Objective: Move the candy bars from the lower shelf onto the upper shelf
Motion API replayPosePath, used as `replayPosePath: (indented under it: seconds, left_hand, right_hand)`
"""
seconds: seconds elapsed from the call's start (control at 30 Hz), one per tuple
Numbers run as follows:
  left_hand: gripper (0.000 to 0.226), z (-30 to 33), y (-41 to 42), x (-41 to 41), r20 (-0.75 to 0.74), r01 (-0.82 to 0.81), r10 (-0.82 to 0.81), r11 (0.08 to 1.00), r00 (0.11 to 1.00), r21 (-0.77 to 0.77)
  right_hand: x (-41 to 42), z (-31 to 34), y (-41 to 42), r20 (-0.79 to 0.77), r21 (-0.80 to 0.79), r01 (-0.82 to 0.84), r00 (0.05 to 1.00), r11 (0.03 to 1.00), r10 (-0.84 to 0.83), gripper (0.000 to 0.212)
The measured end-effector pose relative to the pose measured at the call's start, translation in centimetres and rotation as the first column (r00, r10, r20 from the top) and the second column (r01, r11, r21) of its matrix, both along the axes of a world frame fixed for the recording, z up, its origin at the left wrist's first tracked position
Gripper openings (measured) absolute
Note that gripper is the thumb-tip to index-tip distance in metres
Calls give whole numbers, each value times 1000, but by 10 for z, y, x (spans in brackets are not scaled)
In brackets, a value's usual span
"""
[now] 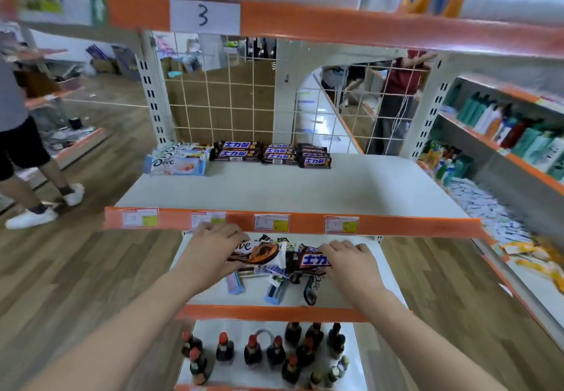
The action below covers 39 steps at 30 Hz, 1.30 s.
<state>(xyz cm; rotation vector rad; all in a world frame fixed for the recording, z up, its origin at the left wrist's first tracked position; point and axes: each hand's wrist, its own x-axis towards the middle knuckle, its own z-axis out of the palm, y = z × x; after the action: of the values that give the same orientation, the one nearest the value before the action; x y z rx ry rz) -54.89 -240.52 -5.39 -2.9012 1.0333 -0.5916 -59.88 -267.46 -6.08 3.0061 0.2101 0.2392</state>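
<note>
Both hands are over the lower shelf [213, 297], just under the orange edge of the upper shelf [305, 189]. My left hand [210, 248] grips a brown Dove bar [259, 252] by its left end. My right hand [351, 261] grips a dark Snickers bar [308, 261] by its right end. Several more bars lie loose beneath them, among them a pale blue one [235, 284]. At the back of the upper shelf stand stacked pale Dove bars [177, 160] and rows of Snickers bars [274, 152].
Small dark bottles with red caps [253, 351] fill the shelf below. A wire grid [232, 101] backs the upper shelf. A person in white shoes [30, 216] stands at the left. Shelves of bottles [503, 125] run along the right.
</note>
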Motion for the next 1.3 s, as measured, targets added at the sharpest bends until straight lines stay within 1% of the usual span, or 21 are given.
replayPosePath:
  seconds: [0.07, 0.13, 0.17, 0.33, 0.4, 0.47, 0.6, 0.67, 0.73, 0.8, 0.87, 0.93, 1.13, 1.3]
  left_hand:
    - [54, 21, 3, 5, 29, -3, 4, 1000, 1000, -26]
    - [53, 41, 4, 9, 50, -14, 15, 1000, 999, -15]
    - [52, 49, 5, 10, 62, -30, 31, 999, 998, -15]
    - [54, 71, 17, 17, 84, -93, 98, 994, 992, -64]
    - [55, 74, 25, 21, 94, -107, 112, 992, 989, -62]
    - [52, 73, 35, 26, 66, -120, 124, 991, 990, -67]
    - [46, 74, 52, 42, 36, -144, 146, 988, 989, -52]
    - [48, 78, 59, 55, 1, -161, 161, 987, 987, -13]
    - [50, 79, 67, 69, -25, -171, 171, 985, 985, 6]
    - [50, 78, 78, 83, -19, -151, 150, 988, 988, -28]
    - [49, 77, 91, 97, -7, -126, 126, 991, 992, -43]
    - [47, 74, 102, 114, 7, -100, 100, 994, 995, -35]
    - [45, 69, 119, 156, -33, -98, 96, 994, 995, -56]
    - [46, 68, 133, 186, -72, -113, 108, 991, 992, -68]
  right_hand:
    - [-1, 17, -2, 41, 1, -18, 999, 1000, 18, 36]
    - [2, 32, -2, 79, -39, -16, 997, 999, 19, 45]
    - [4, 40, -2, 107, -42, -13, 994, 999, 17, 45]
    - [18, 73, 7, 174, -75, 8, 985, 997, 5, 33]
    - [26, 79, 15, 190, -43, -5, 982, 999, 13, 28]
    - [33, 81, 24, 211, -13, -29, 977, 1000, 31, 27]
    - [50, 80, 41, 204, 13, -34, 979, 999, 31, 30]
    - [62, 80, 50, 173, 27, -31, 985, 999, 26, 32]
    - [75, 83, 60, 124, 1, -16, 992, 1000, 16, 35]
    - [91, 83, 68, 111, -43, -11, 994, 999, 15, 37]
    - [106, 80, 77, 105, -51, -2, 994, 999, 8, 36]
    - [122, 77, 87, 104, -22, 1, 995, 1000, 1, 35]
    - [163, 73, 116, 70, 37, -30, 997, 999, 27, 28]
    - [197, 73, 131, 62, 59, -16, 998, 998, 13, 29]
